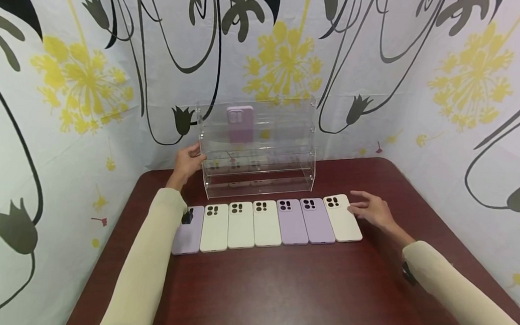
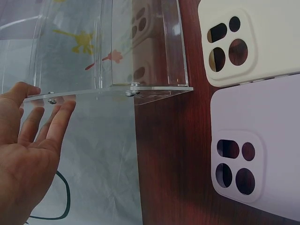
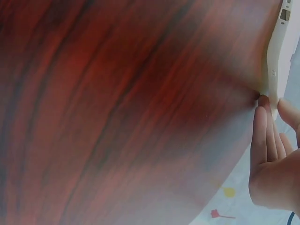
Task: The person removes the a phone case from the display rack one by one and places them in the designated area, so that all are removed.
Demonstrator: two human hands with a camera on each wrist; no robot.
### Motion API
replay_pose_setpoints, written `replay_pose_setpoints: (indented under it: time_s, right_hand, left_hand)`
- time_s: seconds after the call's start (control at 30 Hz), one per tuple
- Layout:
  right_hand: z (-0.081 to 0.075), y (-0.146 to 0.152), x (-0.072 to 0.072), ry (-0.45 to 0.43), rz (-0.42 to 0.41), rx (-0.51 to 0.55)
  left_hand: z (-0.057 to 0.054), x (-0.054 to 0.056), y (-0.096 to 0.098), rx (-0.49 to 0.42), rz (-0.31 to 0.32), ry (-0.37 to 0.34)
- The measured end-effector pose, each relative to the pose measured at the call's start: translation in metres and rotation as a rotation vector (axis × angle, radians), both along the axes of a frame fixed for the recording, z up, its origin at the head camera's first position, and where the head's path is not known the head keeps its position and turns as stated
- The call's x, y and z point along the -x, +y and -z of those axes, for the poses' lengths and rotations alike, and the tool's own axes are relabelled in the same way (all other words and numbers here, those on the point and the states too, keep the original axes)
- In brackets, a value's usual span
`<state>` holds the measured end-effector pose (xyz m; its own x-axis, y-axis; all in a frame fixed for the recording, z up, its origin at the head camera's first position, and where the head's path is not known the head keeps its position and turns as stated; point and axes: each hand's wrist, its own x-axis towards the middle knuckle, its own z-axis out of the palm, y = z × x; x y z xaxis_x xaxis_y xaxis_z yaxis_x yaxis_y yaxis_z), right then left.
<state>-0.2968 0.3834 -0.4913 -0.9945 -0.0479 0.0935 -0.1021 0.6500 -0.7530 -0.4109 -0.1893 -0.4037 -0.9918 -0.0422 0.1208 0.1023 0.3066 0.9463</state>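
Observation:
My left hand (image 1: 187,163) holds the left side panel of a clear acrylic display stand (image 1: 258,188), with its fingers along the panel's outer face in the left wrist view. Upright on the stand's upper tier is a lilac phone case (image 1: 242,126). At the right end of a row of cases, my right hand (image 1: 373,210) pinches the upper right edge of a cream phone case (image 1: 343,221). The right wrist view shows thumb and fingers (image 3: 260,131) on either side of that case's edge.
Left of that case lie two lilac cases (image 1: 293,222), then three cream cases (image 1: 242,226), and a lilac case (image 1: 189,233) partly behind the left sleeve. All are on a dark red wooden table (image 1: 278,294). Flower-patterned fabric (image 1: 384,65) hangs behind the stand.

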Motion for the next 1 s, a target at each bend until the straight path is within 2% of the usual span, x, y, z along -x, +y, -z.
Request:
replay_pose_setpoints:
  time_s: [0.23, 0.4, 0.7, 1.0]
  right_hand:
    - [0.001, -0.002, -0.005, 0.098, 0.043, -0.124]
    - [0.003, -0.001, -0.005, 0.126, 0.046, -0.152]
    - [0.002, 0.0, -0.002, 0.108, 0.042, -0.158]
    - [-0.013, -0.007, 0.002, 0.092, 0.041, -0.173]
  left_hand:
    - [-0.001, -0.001, -0.001, 0.0, 0.004, 0.015]
    - [-0.001, -0.001, -0.001, -0.006, 0.006, 0.022]
    - [-0.002, -0.002, -0.001, -0.019, 0.0, 0.021]
    - [0.0, -0.001, -0.001, -0.026, 0.002, 0.021]
